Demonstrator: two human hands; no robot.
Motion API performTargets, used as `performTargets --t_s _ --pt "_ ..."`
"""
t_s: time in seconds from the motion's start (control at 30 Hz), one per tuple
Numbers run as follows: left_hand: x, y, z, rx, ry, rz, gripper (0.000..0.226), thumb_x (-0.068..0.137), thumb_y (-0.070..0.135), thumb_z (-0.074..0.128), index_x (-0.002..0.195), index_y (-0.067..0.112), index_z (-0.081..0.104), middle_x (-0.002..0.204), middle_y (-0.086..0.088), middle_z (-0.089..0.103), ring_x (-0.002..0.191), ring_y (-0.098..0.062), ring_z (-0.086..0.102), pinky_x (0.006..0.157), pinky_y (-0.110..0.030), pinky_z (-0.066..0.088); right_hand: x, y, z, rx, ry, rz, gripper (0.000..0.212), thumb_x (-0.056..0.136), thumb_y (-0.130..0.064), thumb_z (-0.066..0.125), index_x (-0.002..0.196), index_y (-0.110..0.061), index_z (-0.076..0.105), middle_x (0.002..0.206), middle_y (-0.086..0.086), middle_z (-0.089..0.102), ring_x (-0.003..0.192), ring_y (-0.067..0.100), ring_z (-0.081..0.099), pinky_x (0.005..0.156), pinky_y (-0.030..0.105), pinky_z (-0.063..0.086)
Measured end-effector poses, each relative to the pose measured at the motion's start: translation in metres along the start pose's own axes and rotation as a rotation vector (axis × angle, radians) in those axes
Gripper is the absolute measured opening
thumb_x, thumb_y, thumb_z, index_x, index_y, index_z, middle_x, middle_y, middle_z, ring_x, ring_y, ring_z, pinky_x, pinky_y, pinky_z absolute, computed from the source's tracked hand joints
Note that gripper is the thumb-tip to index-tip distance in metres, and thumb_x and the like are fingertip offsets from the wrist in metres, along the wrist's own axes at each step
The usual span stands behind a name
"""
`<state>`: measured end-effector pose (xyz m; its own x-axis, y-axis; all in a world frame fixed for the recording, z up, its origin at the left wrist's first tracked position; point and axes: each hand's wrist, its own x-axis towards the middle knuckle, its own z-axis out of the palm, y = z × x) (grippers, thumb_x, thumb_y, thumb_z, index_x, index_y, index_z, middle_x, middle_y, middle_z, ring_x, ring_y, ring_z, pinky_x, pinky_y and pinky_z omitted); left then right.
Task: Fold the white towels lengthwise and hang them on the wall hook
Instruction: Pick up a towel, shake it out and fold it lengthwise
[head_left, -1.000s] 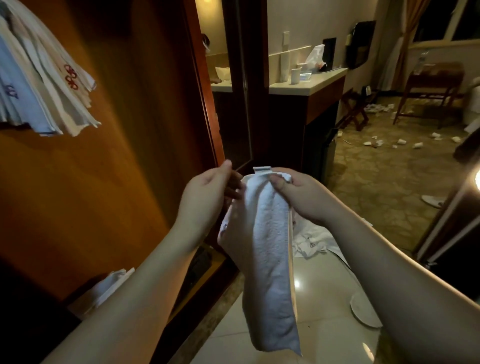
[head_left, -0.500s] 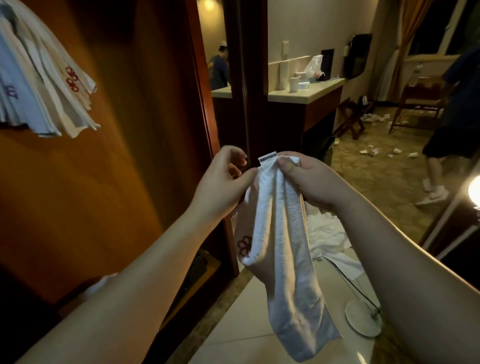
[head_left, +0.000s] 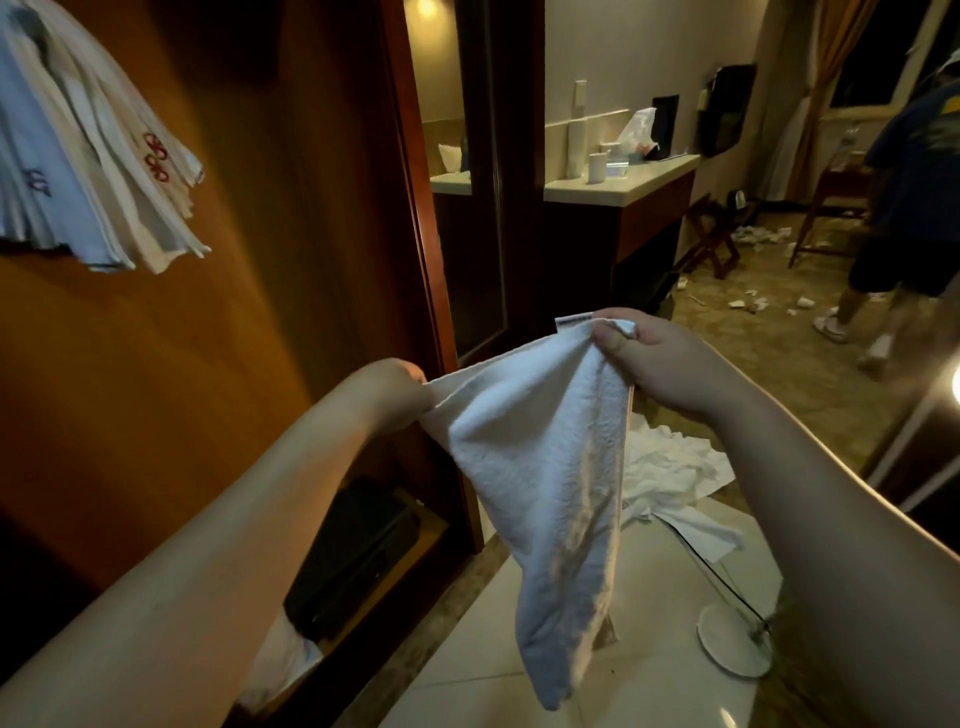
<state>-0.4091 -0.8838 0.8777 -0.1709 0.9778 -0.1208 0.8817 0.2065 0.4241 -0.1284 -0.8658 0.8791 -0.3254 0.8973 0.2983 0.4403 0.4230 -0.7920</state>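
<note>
Below, crumpled white linen (head_left: 670, 467) litters glossy tiled floor (head_left: 639, 670) beside wooden wall (head_left: 218, 332)

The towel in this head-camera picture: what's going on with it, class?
A person holds a white towel in the air with both bare hands. The right hand pinches the top corner by the label; the left hand grips another edge, spreading it. Folded towels already hang on the wooden wall, upper left.

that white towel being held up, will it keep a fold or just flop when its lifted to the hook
Probably floppy: the white towel sags between the left hand and the right hand, its lower end hanging limp. It looks light, since a fingertip grip at each top corner carries it. The nubby terry likely resists slipping, so a fold may hold once draped.
</note>
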Motion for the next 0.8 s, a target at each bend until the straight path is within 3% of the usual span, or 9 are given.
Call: performTargets --t_s 0.07,0.13,0.17,0.23,0.37,0.47,0.6,0.7,0.8 --pt "-0.003 -0.004 -0.013 0.046 -0.049 -0.006 0.009 0.094 0.024 0.060 0.095 0.020 0.068 0.088 -0.003 0.066 0.076 -0.017 0.060 0.063 -0.031 0.049 -0.001 0.002 0.000 -0.024 -0.020 0.011 0.024 0.087 -0.069 0.043 0.096 -0.054 0.060 0.096 -0.026 0.065 0.086 -0.021 0.057 0.075 0.022 0.041" --pt "-0.007 -0.005 -0.026 0.017 -0.124 0.003 0.011 0.095 0.021 0.060 0.102 0.019 0.068 0.094 -0.006 0.069 0.085 -0.024 0.067 0.072 -0.038 0.057 0.001 0.006 0.001 -0.051 -0.025 0.010 0.019 0.097 -0.063 0.045 0.097 -0.054 0.061 0.098 -0.024 0.066 0.088 -0.018 0.057 0.075 0.023 0.041" --pt "-0.009 -0.007 -0.032 -0.071 -0.165 0.035 0.014 0.094 0.019 0.061 0.106 0.020 0.068 0.096 -0.006 0.071 0.088 -0.025 0.069 0.074 -0.040 0.058 0.003 0.007 0.001 -0.045 -0.016 0.014 0.018 0.100 -0.057 0.045 0.096 -0.053 0.062 0.097 -0.023 0.067 0.089 -0.015 0.059 0.077 0.025 0.042" --pt "-0.014 -0.010 -0.041 -0.330 -0.227 0.167 0.025 0.086 0.019 0.067 0.111 0.023 0.063 0.095 0.000 0.073 0.080 -0.020 0.070 0.062 -0.033 0.056 0.007 0.010 0.001 -0.001 0.010 0.027 0.020 0.102 -0.051 0.047 0.096 -0.053 0.066 0.097 -0.021 0.070 0.091 -0.007 0.063 0.083 0.030 0.047" --pt "-0.022 -0.016 -0.051 -0.729 -0.236 0.384 0.026 0.086 0.001 0.062 0.103 0.020 0.059 0.108 -0.007 0.064 0.063 -0.016 0.060 0.048 -0.025 0.048 0.011 0.008 0.001 0.088 0.051 0.049 0.022 0.094 -0.063 0.047 0.100 -0.054 0.067 0.102 -0.019 0.072 0.095 0.001 0.068 0.088 0.036 0.052" --pt "-0.025 -0.015 -0.057 -0.586 -0.087 0.456 0.038 0.092 -0.004 0.053 0.086 0.029 0.071 0.114 -0.006 0.064 0.068 -0.018 0.058 0.052 -0.027 0.048 0.013 0.000 0.000 0.095 0.085 0.023 0.019 0.098 -0.059 0.048 0.092 -0.065 0.065 0.096 -0.032 0.069 0.086 -0.011 0.066 0.075 0.026 0.047" --pt "-0.029 -0.007 -0.068 -0.254 0.059 0.473 0.046 0.098 0.011 0.055 0.078 0.047 0.075 0.090 0.018 0.071 0.058 0.000 0.058 0.052 -0.021 0.047 0.013 -0.010 -0.001 0.125 0.098 0.019 0.021 0.100 -0.057 0.047 0.094 -0.058 0.067 0.094 -0.032 0.069 0.084 -0.012 0.065 0.065 0.011 0.048" --pt "-0.030 -0.003 -0.073 -0.076 0.112 0.425 0.037 0.098 0.023 0.055 0.078 0.050 0.071 0.084 0.021 0.070 0.062 -0.005 0.063 0.050 -0.018 0.048 0.013 -0.015 -0.002 0.143 0.116 0.013 0.022 0.103 -0.052 0.047 0.100 -0.045 0.068 0.091 -0.033 0.069 0.082 -0.014 0.064 0.058 0.002 0.043" --pt "-0.033 -0.004 -0.079 -0.062 0.000 0.420 0.013 0.091 0.052 0.061 0.087 0.046 0.071 0.098 0.016 0.070 0.086 -0.002 0.064 0.069 -0.027 0.050 0.014 -0.019 -0.002 0.150 0.109 0.018 0.021 0.103 -0.051 0.047 0.101 -0.043 0.066 0.087 -0.036 0.067 0.080 -0.016 0.063 0.056 -0.001 0.041"
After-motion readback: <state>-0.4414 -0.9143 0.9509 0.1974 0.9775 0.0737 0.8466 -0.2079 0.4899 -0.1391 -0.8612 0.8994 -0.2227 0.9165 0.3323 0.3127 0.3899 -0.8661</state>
